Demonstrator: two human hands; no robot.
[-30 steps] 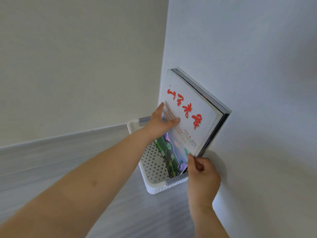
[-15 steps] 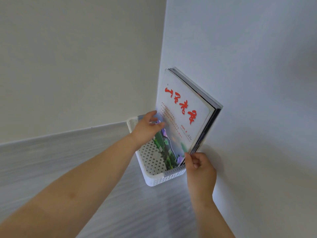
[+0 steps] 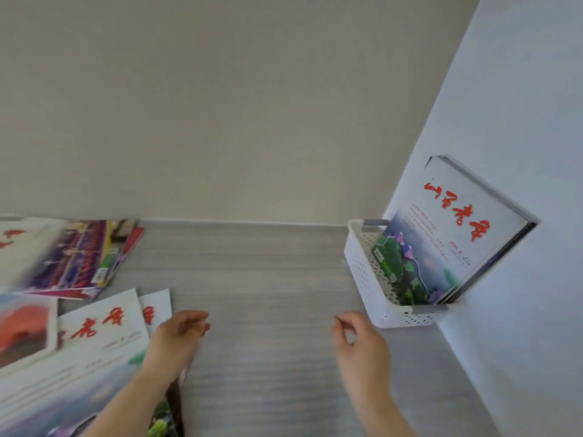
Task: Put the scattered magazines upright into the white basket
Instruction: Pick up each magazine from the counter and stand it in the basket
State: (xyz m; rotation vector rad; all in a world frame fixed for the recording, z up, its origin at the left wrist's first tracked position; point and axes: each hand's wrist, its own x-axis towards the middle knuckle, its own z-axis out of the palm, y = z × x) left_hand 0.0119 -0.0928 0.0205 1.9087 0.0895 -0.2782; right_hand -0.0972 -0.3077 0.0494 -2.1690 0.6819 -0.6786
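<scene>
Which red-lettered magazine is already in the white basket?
The white-covered magazine with red lettering at far right, standing tilted in the white perforated plastic basket; the other red-lettered magazines lie flat on the grey table at left.

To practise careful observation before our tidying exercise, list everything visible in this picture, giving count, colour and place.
basket: one, white, perforated, table's right end, against the side wall.
basket magazines: a few, count hidden; front cover white, red title; standing, leaning right.
loose magazines: several, overlapping; white, purple and red covers; flat at left.
table: one, grey wood-grain.
back wall: one, beige.
side wall: one, pale, right.
left hand: loosely curled, over a loose magazine's edge.
right hand: loosely curled, empty, near the basket.
</scene>
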